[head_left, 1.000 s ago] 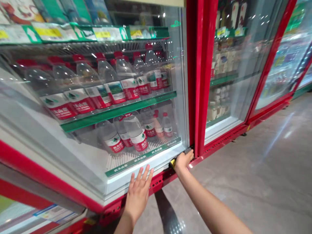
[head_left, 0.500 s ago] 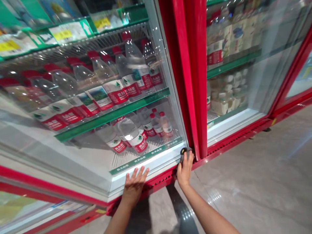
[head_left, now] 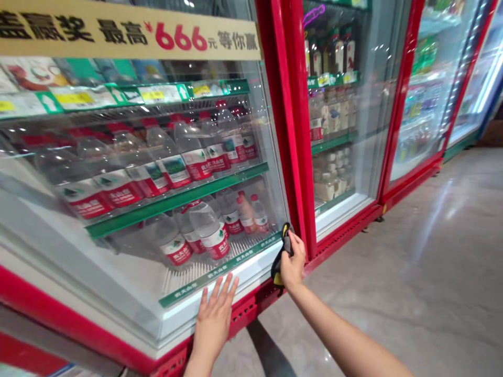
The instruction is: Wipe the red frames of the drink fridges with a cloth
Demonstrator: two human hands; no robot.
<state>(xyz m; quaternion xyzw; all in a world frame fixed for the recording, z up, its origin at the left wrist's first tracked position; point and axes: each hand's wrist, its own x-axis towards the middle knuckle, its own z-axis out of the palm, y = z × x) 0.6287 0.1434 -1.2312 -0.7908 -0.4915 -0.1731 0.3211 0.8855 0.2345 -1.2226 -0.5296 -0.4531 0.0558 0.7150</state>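
Note:
My left hand [head_left: 215, 313] is spread flat by the white lower frame [head_left: 259, 263] of a glass-fronted drinks fridge; whether it touches the glass I cannot tell. My right hand [head_left: 294, 258] is closed round a dark grey cloth with yellow parts [head_left: 277, 264], at the lower right corner of the same fridge front. Behind the glass, a large clear water bottle [head_left: 209, 231] with a red and white label leans on the bottom rack. Smaller red-capped bottles [head_left: 258, 213] stand to its right.
A row of red-capped water bottles [head_left: 157, 162] fills the shelf above. Red door posts [head_left: 293, 131] part this fridge from another [head_left: 346, 131] on the right. A yellow banner [head_left: 129, 31] crosses the glass above. Grey shiny floor [head_left: 424, 283] extends to the right.
The view has tilted up, bringing in the banner and more fridges. My right hand has shifted slightly left with the cloth, more of which now shows. My left hand stays spread near the lower frame.

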